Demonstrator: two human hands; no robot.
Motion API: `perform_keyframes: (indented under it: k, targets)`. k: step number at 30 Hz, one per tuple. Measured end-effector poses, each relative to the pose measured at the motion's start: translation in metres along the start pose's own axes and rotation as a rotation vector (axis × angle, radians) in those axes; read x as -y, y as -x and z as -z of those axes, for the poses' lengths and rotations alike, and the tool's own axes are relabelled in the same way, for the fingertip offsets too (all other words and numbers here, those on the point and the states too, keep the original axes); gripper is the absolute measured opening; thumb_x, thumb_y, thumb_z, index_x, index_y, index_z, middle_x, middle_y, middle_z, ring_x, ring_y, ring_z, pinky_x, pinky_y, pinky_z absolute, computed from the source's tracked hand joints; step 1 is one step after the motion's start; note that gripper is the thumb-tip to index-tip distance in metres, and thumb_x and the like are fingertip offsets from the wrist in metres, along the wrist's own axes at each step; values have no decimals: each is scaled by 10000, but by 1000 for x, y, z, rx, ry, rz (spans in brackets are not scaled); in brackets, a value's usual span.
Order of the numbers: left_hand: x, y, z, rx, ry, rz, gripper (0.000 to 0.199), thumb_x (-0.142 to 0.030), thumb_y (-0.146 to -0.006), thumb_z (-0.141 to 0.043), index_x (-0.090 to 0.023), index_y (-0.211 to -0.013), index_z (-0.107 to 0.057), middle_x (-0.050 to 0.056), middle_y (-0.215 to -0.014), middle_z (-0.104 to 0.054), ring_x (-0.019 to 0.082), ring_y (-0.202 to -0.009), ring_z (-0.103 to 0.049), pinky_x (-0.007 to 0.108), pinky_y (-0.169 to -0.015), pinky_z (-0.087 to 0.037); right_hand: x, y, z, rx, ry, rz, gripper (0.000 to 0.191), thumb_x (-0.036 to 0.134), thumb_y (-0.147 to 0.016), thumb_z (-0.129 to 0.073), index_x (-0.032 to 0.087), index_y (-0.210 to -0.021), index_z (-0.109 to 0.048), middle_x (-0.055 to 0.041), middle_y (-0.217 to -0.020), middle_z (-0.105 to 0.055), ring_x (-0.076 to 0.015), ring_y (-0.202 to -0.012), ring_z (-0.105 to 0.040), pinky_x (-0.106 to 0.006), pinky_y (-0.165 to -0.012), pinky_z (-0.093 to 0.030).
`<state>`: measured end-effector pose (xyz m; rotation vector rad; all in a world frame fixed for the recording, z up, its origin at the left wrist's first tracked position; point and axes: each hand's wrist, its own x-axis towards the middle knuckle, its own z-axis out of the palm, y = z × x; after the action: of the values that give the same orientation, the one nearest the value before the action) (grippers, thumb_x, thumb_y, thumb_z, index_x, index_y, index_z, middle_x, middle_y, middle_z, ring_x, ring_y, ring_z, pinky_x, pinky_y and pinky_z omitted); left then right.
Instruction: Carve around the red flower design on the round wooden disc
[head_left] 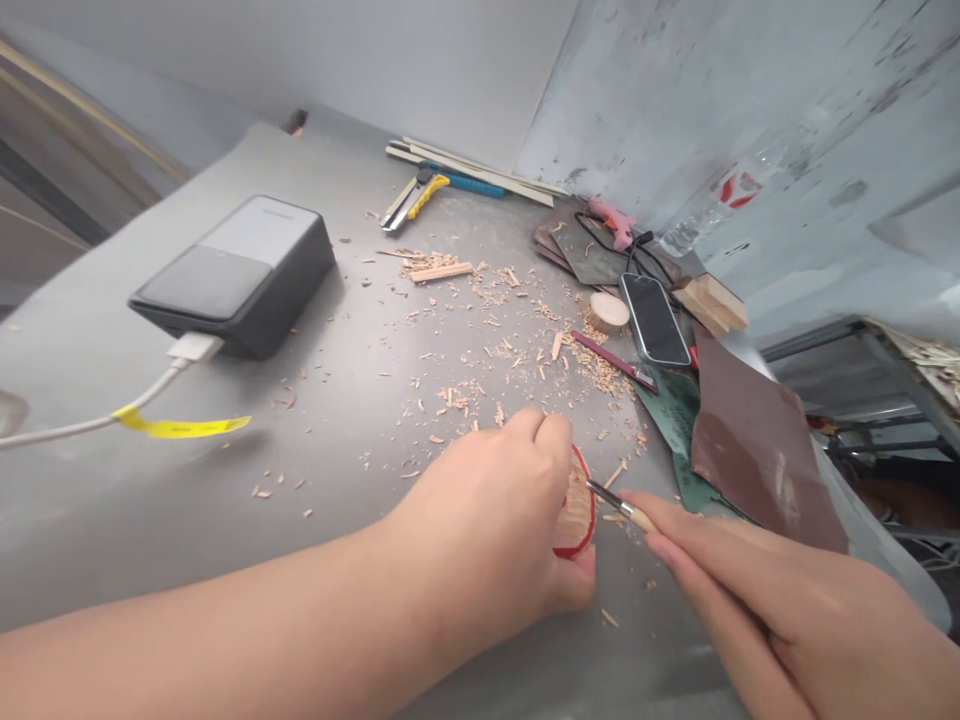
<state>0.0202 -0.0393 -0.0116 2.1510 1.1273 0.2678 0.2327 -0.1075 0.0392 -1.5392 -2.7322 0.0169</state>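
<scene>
My left hand (pixel 502 510) is closed round a small wooden piece (pixel 577 510) with a red rim, whose pale carved face shows beside the fingers. Between its fingers and thumb, my right hand (pixel 780 590) holds a carving tool (pixel 630 510) with a metal shaft and a light wooden handle. The tool's tip meets the right edge of the wooden piece. Wood shavings (pixel 457 400) lie scattered on the grey table beyond both hands. The far side of the wooden piece is hidden by my left hand.
A black and grey power bank (pixel 240 270) with a white cable stands at left on the table (pixel 322 580). A yellow cutter (pixel 416 200) lies at the back. To the right are a phone (pixel 655 320), wood slice (pixel 606 312), dark red pen-like tool (pixel 613 360), brown sheet (pixel 757 450) and pink glue gun (pixel 613 222).
</scene>
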Motion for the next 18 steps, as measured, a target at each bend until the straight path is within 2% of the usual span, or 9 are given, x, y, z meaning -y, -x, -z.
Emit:
perform_keyframes:
  k: [3, 5, 8, 13, 15, 18]
  targets:
    - [0, 0, 0, -4, 5, -6, 263, -366, -748, -610, -211, -956, -563, 55, -925, -653, 243, -653, -627, 374, -580, -458, 1, 4, -4, 1, 69, 66, 380, 162, -1032, -409, 113, -1283, -691, -75, -789, -781, -225, -658, -804, -293, -581, -689]
    - [-1, 0, 2, 9, 9, -7, 256, -366, -749, -603, -215, -948, -553, 56, -924, -651, 242, -654, -622, 373, -579, -450, 0, 6, -5, 0, 90, 53, 371, 162, -1038, -411, 107, -1303, -665, -72, -807, -786, -217, -660, -803, -294, -582, -687]
    - [-1, 0, 3, 42, 15, 10, 250, -365, -759, -604, -214, -951, -550, 61, -944, -653, 241, -684, -627, 370, -606, -460, 0, 10, -7, -3, 76, 39, 365, 160, -1041, -414, 131, -1316, -652, -88, -946, -823, -213, -810, -825, -275, -652, -688]
    - [-1, 0, 2, 18, 15, 5, 271, -376, -754, -597, -211, -965, -555, 58, -944, -649, 244, -686, -624, 375, -608, -454, -2, 18, -15, 7, 78, 34, 432, 165, -1006, -471, 215, -1389, -665, -86, -1072, -834, -210, -732, -802, -228, -465, -599]
    - [-1, 0, 0, 15, 18, 6, 271, -376, -753, -600, -211, -964, -557, 55, -938, -647, 242, -680, -620, 376, -606, -455, -3, 17, -15, 10, 70, 29, 442, 164, -1008, -467, 206, -1401, -664, -89, -1045, -835, -215, -746, -805, -240, -524, -634]
    - [-1, 1, -1, 7, 21, 19, 255, -357, -746, -612, -216, -952, -559, 46, -926, -644, 232, -665, -609, 371, -596, -456, -5, 10, -12, -5, 34, 36, 395, 160, -1041, -425, 142, -1345, -676, -98, -1040, -835, -210, -881, -823, -258, -725, -689]
